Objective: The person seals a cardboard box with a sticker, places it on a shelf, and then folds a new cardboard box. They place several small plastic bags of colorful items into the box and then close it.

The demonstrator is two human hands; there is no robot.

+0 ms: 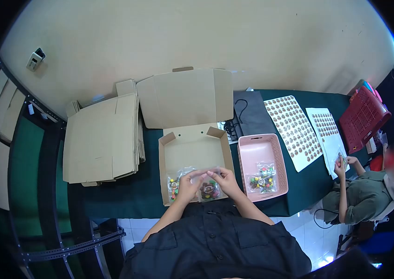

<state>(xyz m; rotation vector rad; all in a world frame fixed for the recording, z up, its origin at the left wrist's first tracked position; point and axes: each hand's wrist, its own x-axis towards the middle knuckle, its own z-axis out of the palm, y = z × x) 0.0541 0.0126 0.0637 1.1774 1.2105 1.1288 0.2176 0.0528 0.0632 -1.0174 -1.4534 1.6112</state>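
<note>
Over the front of an open cardboard box (193,153), my left hand (189,186) and my right hand (225,182) pinch the top edge of a clear bag (209,189). Colourful pieces and a round brown sticker show in this bag. Another clear bag of colourful pieces (173,186) lies in the box, left of my left hand and partly hidden by it. Right of the box, a pink basket (257,149) holds several similar bags (263,181).
Flattened cardboard boxes (101,139) are stacked at left. Sticker sheets (294,130) lie right of the basket, near a black folder (248,111). A dark red basket (363,118) stands at far right. A co-worker (367,195) sits at the right edge, hands on a small item.
</note>
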